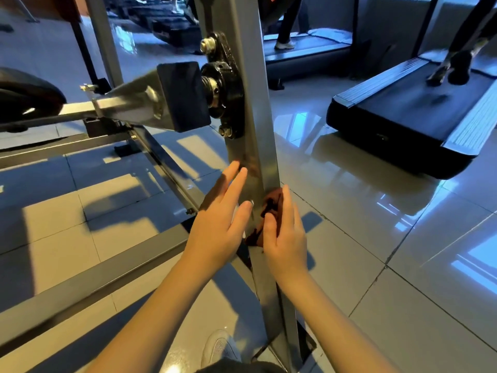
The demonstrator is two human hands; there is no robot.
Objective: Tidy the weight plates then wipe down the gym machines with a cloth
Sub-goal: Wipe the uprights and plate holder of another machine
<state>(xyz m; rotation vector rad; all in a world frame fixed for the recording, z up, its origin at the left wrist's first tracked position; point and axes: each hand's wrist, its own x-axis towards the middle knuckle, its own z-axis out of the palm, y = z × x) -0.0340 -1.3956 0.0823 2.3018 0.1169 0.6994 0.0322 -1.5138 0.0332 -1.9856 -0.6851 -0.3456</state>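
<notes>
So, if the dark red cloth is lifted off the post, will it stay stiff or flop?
Probably floppy: the cloth is bunched and creased under the right hand. Likely light, since one hand alone holds it against the post.

Cool daylight glares off glossy floor (349, 200); edges blurred.

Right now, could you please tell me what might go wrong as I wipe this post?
Your left hand is open against the post below the bolted pivot; sliding upward could snag fingers on its bolts. The cloth is bunched small in your right hand and might slip out.
</notes>
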